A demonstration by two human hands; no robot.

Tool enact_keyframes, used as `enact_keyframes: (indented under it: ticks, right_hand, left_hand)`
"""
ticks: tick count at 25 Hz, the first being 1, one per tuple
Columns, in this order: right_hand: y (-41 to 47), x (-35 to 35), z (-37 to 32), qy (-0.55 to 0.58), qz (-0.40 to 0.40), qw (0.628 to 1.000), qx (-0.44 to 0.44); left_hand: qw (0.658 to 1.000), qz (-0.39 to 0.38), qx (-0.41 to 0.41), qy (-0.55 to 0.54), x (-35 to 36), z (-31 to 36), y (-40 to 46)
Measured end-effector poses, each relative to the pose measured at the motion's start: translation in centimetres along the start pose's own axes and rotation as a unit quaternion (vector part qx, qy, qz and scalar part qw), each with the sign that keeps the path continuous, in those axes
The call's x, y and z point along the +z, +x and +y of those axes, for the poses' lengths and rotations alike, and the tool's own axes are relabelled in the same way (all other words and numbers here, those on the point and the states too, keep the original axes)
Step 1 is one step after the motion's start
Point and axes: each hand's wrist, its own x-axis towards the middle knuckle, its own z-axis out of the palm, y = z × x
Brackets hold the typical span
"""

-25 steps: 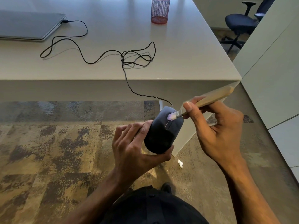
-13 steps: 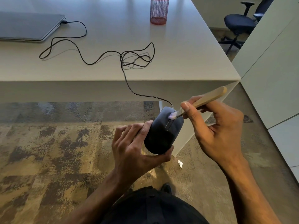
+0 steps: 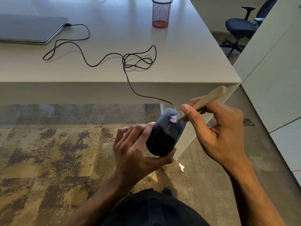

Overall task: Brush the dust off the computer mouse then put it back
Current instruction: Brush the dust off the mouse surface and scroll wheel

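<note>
My left hand [image 3: 138, 154] clasps the light, rigid, probably smooth-shelled computer mouse [image 3: 164, 136] by its sides, off the counter's [image 3: 187, 51] front edge with its cable [image 3: 104, 56] trailing over that edge, while my right hand [image 3: 218, 128] pinches the brush [image 3: 206, 99], bristles at the scroll wheel.

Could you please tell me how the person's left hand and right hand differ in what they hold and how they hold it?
The left hand cradles the dark computer mouse from its side and rear, fingers wrapped around the body; the right hand pinches a wooden-handled brush pen-style. The left hand supports from beneath, while the right hand comes in from above, setting the pale bristles near the scroll wheel. Both are closed on their object, off the desk.
</note>
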Motion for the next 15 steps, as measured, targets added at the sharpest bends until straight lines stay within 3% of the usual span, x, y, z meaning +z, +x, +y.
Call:
enact_keyframes:
  ticks: [4,10,15]
  right_hand:
    - [0.1,-0.2,0.1,0.002,0.008,1.0,0.005]
    - [0.4,-0.2,1.6,-0.126,0.038,0.991,0.008]
    - [0.2,-0.3,0.9,-0.064,0.035,0.997,0.006]
  left_hand:
    - [1.0,0.006,0.004,0.001,-0.2,0.0,-0.1]
    - [1.0,0.003,0.001,-0.007,-0.2,0.4,-0.1]
    - [1.0,0.003,-0.003,-0.005,-0.1,0.3,-0.2]
